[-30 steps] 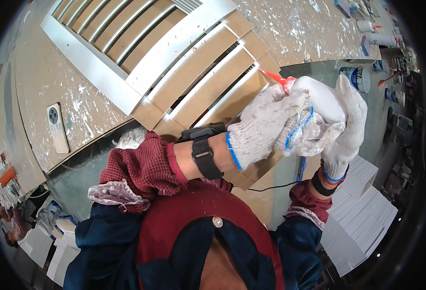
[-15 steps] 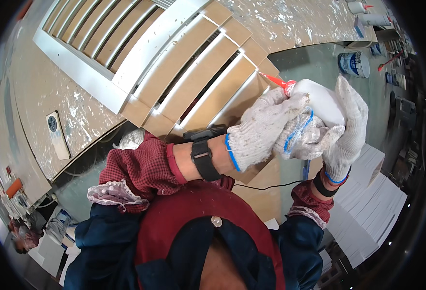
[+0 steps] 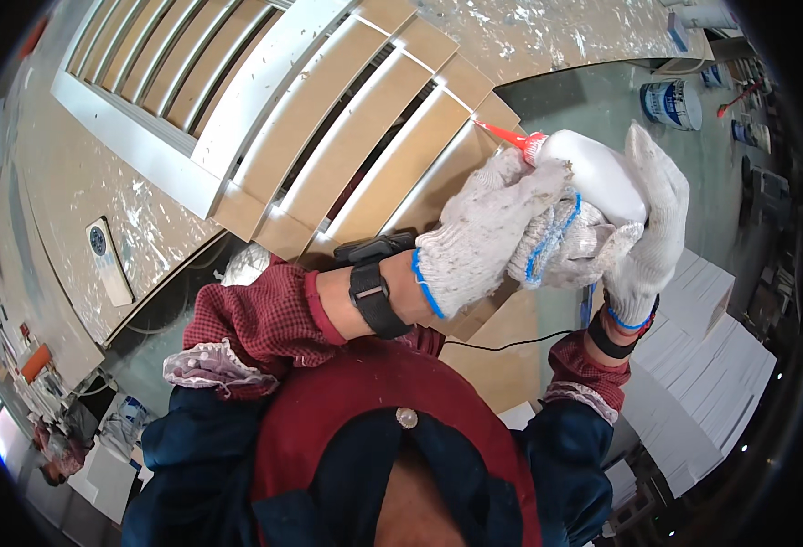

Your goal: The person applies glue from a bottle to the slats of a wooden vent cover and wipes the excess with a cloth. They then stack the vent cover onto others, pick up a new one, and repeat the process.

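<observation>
Red nozzle has stayed by the same right-hand spot on the brown panel, left hand and right hand keeping their grip around the white bottle, so work seems fixed there.

Two gloved hands, one held bottle, one phone show.

Over there the white-spattered table is holding up a pale phone lying camera side up, a white slatted frame and brown boards that are jutting past its edge, while the greenish floor is bearing a blue-and-white bucket.
</observation>
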